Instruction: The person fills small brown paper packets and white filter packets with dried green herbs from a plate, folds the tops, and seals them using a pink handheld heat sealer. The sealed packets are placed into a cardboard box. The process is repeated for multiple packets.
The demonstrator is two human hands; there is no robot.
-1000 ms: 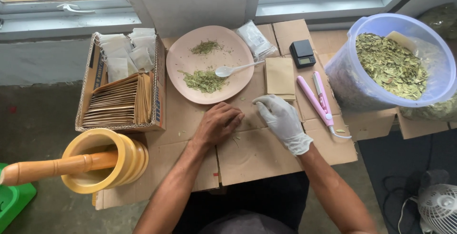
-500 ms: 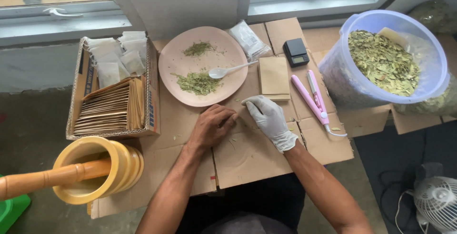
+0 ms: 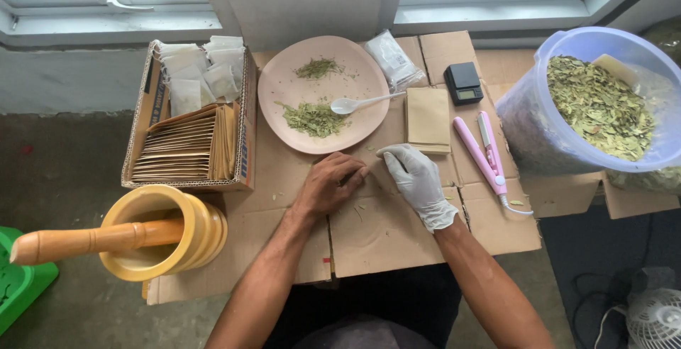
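Far left of the hands, one yellow mortar [image 3: 164, 239] is sitting with one wooden pestle [image 3: 92, 241] lying across its mouth. Above it, up-left of the hands, one cardboard box [image 3: 190, 118] is holding a stack of brown envelopes on edge, too many to count, plus a clutch of small white sachets at the back. The left hand [image 3: 332, 184], bare, is lying palm down on the cardboard bench [image 3: 383, 232], fingers curled and pressing something small against the sheet; what sits beneath them is hidden, so it cannot be told whether anything is being gripped. Just above both hands, one pink plate [image 3: 323, 93] is carrying two heaps of crushed green leaf and one white spoon [image 3: 365, 101]. The right hand [image 3: 420, 182], in a white glove, is resting flat beside the left one, nearly touching, fingers extended toward a pale edge, probably a thin sachet or paper. Judging by the look, such a piece should be light, limp and easily creased, best pinched at a corner. Above the gloved hand, one tan envelope [image 3: 428, 118] and one clear packet [image 3: 392, 58] are lying flat. Further right: one small black scale [image 3: 463, 83], one pink sealer [image 3: 489, 154], then one big translucent tub [image 3: 589, 118] of dried leaves.
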